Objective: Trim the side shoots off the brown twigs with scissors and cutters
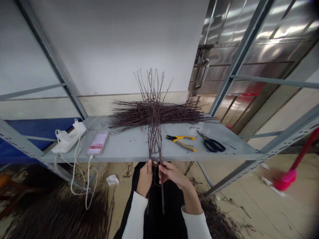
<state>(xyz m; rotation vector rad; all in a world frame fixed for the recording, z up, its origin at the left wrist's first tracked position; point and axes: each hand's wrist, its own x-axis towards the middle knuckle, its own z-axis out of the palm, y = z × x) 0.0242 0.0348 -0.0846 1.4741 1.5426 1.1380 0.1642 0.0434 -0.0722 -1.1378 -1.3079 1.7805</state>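
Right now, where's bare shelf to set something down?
Free patch on the grey metal shelf: between the blurred pink packet and the upright dark twigs. Crowded: the rear, under the twig pile, and the right, around yellow-handled pliers and black-handled scissors.

Grey steel shelf [129, 149]: yellow-handled pliers [180, 142], black-handled scissors [211, 144] right of centre; white power strip [68, 139] left, cables [87, 196] trailing down.

White long-sleeved top [134, 215], sleeves ending mid-forearm; black sleeveless garment [171, 215]; bare hands [146, 177].
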